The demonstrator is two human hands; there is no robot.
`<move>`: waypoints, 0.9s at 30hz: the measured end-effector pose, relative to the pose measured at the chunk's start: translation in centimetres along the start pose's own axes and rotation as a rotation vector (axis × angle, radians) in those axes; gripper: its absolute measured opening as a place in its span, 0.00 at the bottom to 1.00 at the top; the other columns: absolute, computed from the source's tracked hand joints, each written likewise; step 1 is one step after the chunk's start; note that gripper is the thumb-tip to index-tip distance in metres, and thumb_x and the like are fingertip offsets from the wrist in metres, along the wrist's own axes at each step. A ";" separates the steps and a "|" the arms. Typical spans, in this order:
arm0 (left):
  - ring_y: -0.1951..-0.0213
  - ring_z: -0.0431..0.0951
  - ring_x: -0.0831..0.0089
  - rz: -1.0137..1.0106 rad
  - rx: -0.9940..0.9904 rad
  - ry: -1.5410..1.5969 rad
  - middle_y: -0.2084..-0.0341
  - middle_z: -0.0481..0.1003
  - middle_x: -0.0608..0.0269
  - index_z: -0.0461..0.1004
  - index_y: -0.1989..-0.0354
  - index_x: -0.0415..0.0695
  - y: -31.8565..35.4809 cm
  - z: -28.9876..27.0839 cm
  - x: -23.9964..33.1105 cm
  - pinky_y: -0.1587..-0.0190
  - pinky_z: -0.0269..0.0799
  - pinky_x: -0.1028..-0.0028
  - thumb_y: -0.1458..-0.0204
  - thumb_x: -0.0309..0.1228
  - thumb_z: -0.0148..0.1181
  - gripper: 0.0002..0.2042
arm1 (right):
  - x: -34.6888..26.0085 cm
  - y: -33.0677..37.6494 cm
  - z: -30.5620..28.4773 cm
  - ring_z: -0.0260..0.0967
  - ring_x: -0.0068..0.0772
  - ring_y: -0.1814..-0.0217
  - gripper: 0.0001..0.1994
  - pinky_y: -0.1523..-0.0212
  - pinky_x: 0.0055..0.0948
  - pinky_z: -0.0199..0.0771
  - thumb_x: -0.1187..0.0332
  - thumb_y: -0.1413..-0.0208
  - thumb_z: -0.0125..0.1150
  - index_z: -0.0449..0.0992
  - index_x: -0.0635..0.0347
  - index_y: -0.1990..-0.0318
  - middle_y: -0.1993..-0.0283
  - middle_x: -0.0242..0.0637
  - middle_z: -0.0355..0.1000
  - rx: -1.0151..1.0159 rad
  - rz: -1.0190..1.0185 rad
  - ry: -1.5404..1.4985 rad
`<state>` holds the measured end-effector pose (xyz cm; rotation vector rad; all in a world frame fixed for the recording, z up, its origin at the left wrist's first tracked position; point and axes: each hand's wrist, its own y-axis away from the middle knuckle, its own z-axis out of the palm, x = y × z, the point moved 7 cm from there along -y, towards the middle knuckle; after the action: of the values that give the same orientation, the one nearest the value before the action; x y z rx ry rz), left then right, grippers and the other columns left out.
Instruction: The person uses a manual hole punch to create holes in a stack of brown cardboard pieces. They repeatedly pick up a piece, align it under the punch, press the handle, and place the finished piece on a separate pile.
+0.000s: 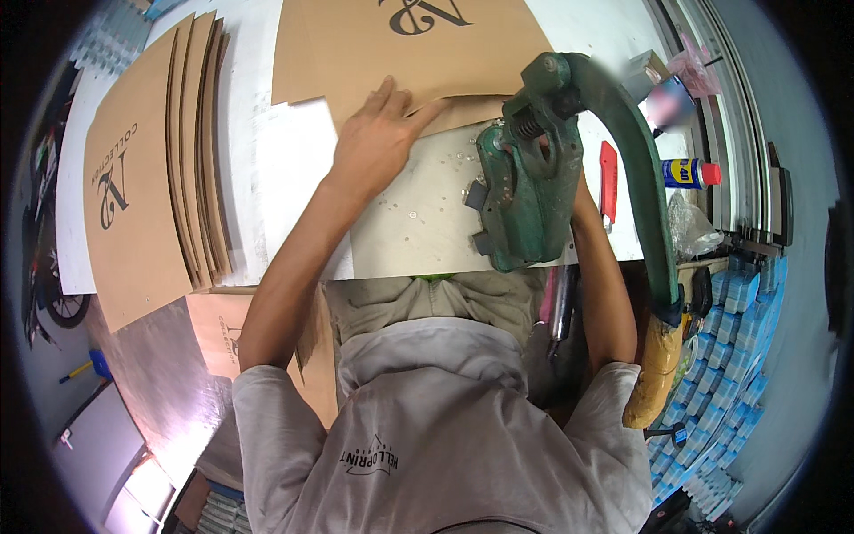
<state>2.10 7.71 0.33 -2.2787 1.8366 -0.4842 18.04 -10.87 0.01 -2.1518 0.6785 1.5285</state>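
Left hand (378,133) flat on brown cardboard sheet (418,53), long axis left-right.

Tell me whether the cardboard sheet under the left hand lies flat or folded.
Flat. The cardboard sheet lies spread on the white table, with the left hand pressing its near edge beside the green press.

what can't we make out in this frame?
- Right hand: head view, hidden behind the green press; grip unknown.
- Brown sheet under the left hand: cut off by the top edge.
- Small bits on the white table: too small to identify.
- Object behind the lever: blurred.
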 end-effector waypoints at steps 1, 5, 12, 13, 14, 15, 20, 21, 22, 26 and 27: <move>0.47 0.81 0.54 -0.012 0.005 0.054 0.45 0.77 0.53 0.75 0.36 0.56 -0.4 0.0 0.3 0.48 0.81 0.59 0.52 0.17 0.58 0.32 | 0.6 0.0 -0.1 0.75 0.28 0.54 0.19 0.48 0.32 0.75 0.69 0.51 0.74 0.79 0.69 0.52 0.55 0.39 0.81 -0.028 0.035 0.004; 0.51 0.83 0.54 -0.026 -0.050 0.170 0.46 0.78 0.55 0.80 0.44 0.49 -1.2 0.2 1.2 0.49 0.82 0.60 0.53 0.18 0.59 0.25 | -0.5 0.0 -0.9 0.77 0.27 0.59 0.15 0.53 0.30 0.77 0.71 0.47 0.71 0.81 0.69 0.53 0.56 0.38 0.82 -0.050 0.122 0.125; 0.52 0.81 0.54 -0.059 -0.003 0.375 0.54 0.80 0.55 0.84 0.53 0.43 -3.3 -0.2 4.7 0.51 0.79 0.60 0.51 0.25 0.64 0.15 | 1.6 0.2 -1.0 0.79 0.27 0.66 0.08 0.66 0.28 0.83 0.76 0.38 0.60 0.81 0.71 0.55 0.61 0.41 0.82 0.138 0.419 -0.479; 0.53 0.80 0.54 -0.049 0.067 0.417 0.56 0.80 0.55 0.84 0.54 0.43 -3.3 -0.3 5.0 0.51 0.78 0.60 0.51 0.27 0.66 0.15 | 1.1 0.2 -1.1 0.78 0.26 0.68 0.08 0.67 0.27 0.80 0.75 0.37 0.61 0.81 0.70 0.56 0.63 0.39 0.81 0.144 0.417 -0.436; 0.53 0.80 0.54 -0.053 0.082 0.446 0.58 0.79 0.55 0.84 0.54 0.42 -3.2 -0.3 5.3 0.51 0.78 0.60 0.51 0.29 0.67 0.14 | 0.2 0.1 -0.9 0.76 0.25 0.69 0.07 0.69 0.26 0.77 0.73 0.37 0.62 0.81 0.69 0.58 0.64 0.37 0.79 0.145 0.416 -0.394; 0.54 0.79 0.54 -0.055 0.098 0.476 0.59 0.79 0.55 0.84 0.55 0.42 -3.0 -0.4 5.8 0.51 0.77 0.60 0.51 0.30 0.69 0.14 | -1.1 0.7 -0.3 0.73 0.22 0.71 0.08 0.72 0.25 0.72 0.70 0.37 0.63 0.82 0.67 0.61 0.68 0.32 0.77 0.206 0.391 -0.435; 0.55 0.76 0.55 -0.043 0.079 0.484 0.63 0.76 0.55 0.85 0.58 0.40 -3.7 0.7 7.3 0.50 0.73 0.59 0.53 0.33 0.72 0.15 | 3.2 2.4 -7.9 0.70 0.19 0.73 0.10 0.74 0.24 0.68 0.66 0.37 0.66 0.83 0.66 0.60 0.71 0.31 0.76 0.214 0.390 0.190; 0.55 0.76 0.55 -0.054 0.077 0.478 0.63 0.76 0.55 0.85 0.58 0.40 -3.6 0.8 6.9 0.50 0.73 0.58 0.53 0.33 0.72 0.15 | -1.8 2.8 -7.8 0.73 0.22 0.67 0.13 0.67 0.26 0.72 0.65 0.36 0.64 0.81 0.67 0.53 0.64 0.35 0.77 0.188 0.369 0.278; 0.55 0.76 0.55 -0.056 0.074 0.480 0.63 0.76 0.55 0.85 0.59 0.40 -3.5 0.7 6.8 0.50 0.73 0.58 0.53 0.33 0.72 0.14 | -7.0 3.6 -8.0 0.76 0.26 0.61 0.17 0.61 0.28 0.75 0.64 0.35 0.62 0.78 0.68 0.46 0.57 0.40 0.78 0.177 0.351 0.373; 0.54 0.75 0.55 -0.045 0.081 0.476 0.62 0.76 0.55 0.84 0.60 0.39 -3.4 0.5 6.6 0.49 0.72 0.58 0.54 0.33 0.73 0.14 | -23.3 10.9 -7.1 0.75 0.44 0.39 0.30 0.38 0.41 0.74 0.50 0.31 0.53 0.72 0.69 0.36 0.40 0.54 0.75 0.105 -0.548 0.600; 0.54 0.75 0.55 -0.042 0.067 0.481 0.62 0.76 0.55 0.84 0.61 0.39 -3.3 0.8 6.9 0.49 0.72 0.58 0.53 0.33 0.72 0.14 | -23.0 11.7 -4.1 0.75 0.45 0.39 0.30 0.37 0.41 0.74 0.49 0.32 0.54 0.72 0.69 0.36 0.40 0.54 0.75 -0.062 -0.646 0.762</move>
<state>6.72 1.67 1.67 -2.3015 1.9281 -1.1687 7.56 -19.15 22.53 -2.6283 0.0919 0.3898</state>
